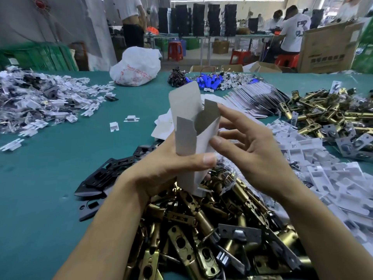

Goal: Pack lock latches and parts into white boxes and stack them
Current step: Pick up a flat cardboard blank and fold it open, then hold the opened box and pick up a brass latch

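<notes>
Teal table holds brass latches; left hand grips white box, splayed right hand touches it.

Inside of tall white cardboard box not visible past open flaps; lower body hidden by left hand, fingers lost behind box. Pile of brass-coloured metal latches cut off by bottom edge, full extent unseen. Red print on crumpled white plastic bag too blurred to read. At far side, small blue parts too small to identify.
</notes>
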The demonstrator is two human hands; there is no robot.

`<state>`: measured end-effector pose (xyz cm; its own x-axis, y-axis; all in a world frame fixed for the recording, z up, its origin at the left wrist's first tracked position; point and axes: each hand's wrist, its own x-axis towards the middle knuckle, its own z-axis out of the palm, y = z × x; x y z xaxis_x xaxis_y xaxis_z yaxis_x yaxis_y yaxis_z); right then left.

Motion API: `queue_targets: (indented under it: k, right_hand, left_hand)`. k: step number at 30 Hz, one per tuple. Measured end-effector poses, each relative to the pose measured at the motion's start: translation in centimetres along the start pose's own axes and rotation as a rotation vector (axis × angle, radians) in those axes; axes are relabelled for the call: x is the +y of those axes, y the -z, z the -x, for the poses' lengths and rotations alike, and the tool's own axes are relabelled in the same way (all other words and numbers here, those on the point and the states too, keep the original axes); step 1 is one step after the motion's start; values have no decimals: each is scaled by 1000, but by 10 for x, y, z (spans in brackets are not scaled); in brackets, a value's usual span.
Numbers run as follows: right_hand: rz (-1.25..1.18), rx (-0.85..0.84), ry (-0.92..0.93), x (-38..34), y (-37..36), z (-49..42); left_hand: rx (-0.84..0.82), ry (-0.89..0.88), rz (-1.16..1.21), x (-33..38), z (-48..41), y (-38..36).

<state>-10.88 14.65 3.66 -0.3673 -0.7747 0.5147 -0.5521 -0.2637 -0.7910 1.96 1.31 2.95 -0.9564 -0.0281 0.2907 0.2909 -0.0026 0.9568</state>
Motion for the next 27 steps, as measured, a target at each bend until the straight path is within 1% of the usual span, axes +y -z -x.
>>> queue_targets:
  k: [1,2,5,7,9,10,12,14,16,18,20,22,25,27]
  right_hand:
    - [42,-28,-20,0,3,0]
    - [89,-54,-56,1,7,0]
    - [219,-148,-218,2,27,0]
    - [328,-329,-317,0,41,1]
    - [390,-519,-399,-2,51,5]
    - [393,-572,-434,-3,55,6]
    - [401,-590,-497,-4,59,8]
    - [479,-574,-537,-6,58,9]
    - [609,-596,-508,-7,51,10]
    - [703,-630,-443,-8,39,10]
    - [728,-644,-422,-7,33,9]
    - [700,-664,-427,-7,32,8]
    - [622,-701,-421,-9,37,9]
    - [561,-702,-449,-14,43,9]
  left_hand:
    - [35,4,-5,-1,-1,1]
    - [106,22,5,-3,-1,1]
    - [389,127,162,-7,-1,5]
    - [482,155,314,-8,0,10]
    - [453,133,428,-6,1,13]
    - [420,105,467,-5,1,14]
    - [364,48,510,-5,2,17]
    - [327,22,522,-6,3,19]
    - [356,41,564,-6,3,21]
    - [440,110,595,-5,2,21]
    - [503,195,548,-3,0,19]
    - [561,239,455,-3,-2,17]
    - [639,231,352,-7,-6,15]
    - [625,214,278,-10,-7,16]
